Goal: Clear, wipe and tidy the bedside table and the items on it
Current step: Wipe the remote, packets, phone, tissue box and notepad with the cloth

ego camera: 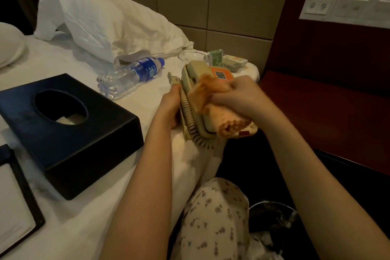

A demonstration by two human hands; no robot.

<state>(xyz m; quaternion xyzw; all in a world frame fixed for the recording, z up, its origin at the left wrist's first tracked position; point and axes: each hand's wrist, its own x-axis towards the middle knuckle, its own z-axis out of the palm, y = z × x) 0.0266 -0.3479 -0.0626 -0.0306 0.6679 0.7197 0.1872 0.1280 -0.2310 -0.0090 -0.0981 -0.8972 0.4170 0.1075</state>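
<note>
A beige corded telephone (197, 74) lies at the bed's edge, its coiled cord (191, 120) hanging along its left side. My left hand (169, 105) grips the phone's left side from below. My right hand (236, 93) holds a bunched orange cloth (219, 115) pressed on top of the phone. An orange card with a QR code (220, 73) sits on the phone's far end. The dark wooden bedside table (329, 116) stands to the right.
On the white bed lie a black tissue box (69, 133), a plastic water bottle (130, 76), a glass ashtray (192, 56), a small green box (215, 57), a remote (233, 62) and a black folder (14, 196). A lined bin (272, 217) stands below. A socket panel (346, 7) is on the wall.
</note>
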